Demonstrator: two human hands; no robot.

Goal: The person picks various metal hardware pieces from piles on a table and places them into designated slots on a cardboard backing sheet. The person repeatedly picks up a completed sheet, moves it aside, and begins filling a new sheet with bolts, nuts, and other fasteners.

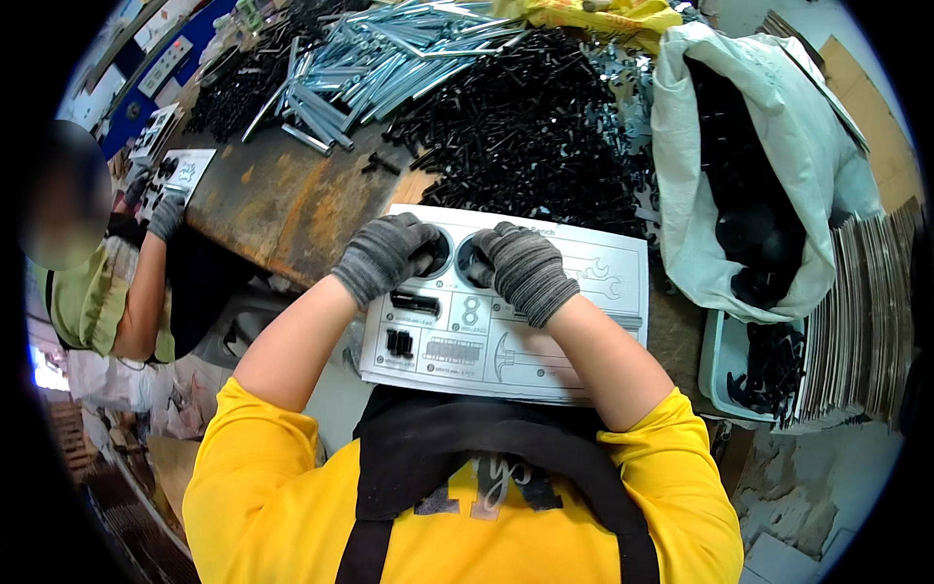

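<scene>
A white printed cardboard sheet (618,331) with line drawings of tools lies at the table edge before me, on what looks like a stack of the same. My left hand (383,257), in a grey knitted glove, has its fingers curled at the left round black piece (440,255) on the sheet. Likewise gloved, my right hand (526,270) bends its fingers over the right round black piece (471,263). My fingertips are partly hidden. Below the left hand, a black cylindrical part (415,303) and several short black pieces (399,342) sit on the sheet.
Black bolts (525,127) and silvery metal tubes (379,68) are heaped beyond the sheet. A white sack (681,175) of black parts stands right, above a pale bin (715,375) and stacked cardboard (861,311). At left, a co-worker's gloved hand (167,216) touches another sheet (195,167).
</scene>
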